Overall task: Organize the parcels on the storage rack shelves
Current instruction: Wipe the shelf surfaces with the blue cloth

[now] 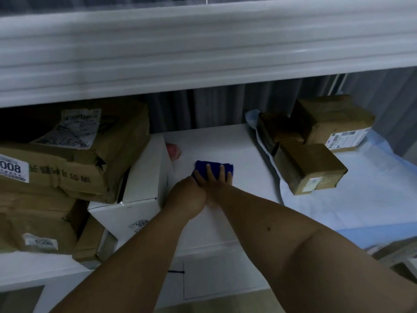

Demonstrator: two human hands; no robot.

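1. your right grip [214,180] is lying flat on a blue cloth [214,168], fingers straight and spread, pressing it onto the white shelf [225,145].
2. your left grip [188,197] is sitting just beside the right wrist, touching it; its fingers are hidden, so whether it is open or closed cannot be told.
3. a white box [144,184] is standing just left of your left grip, with a label reading 3008.
4. crumpled brown parcels [74,159] are piling on and beside that box at the left.
5. three brown boxes [311,168] are sitting on a pale blue sheet [372,199] at the right, well apart from the cloth.
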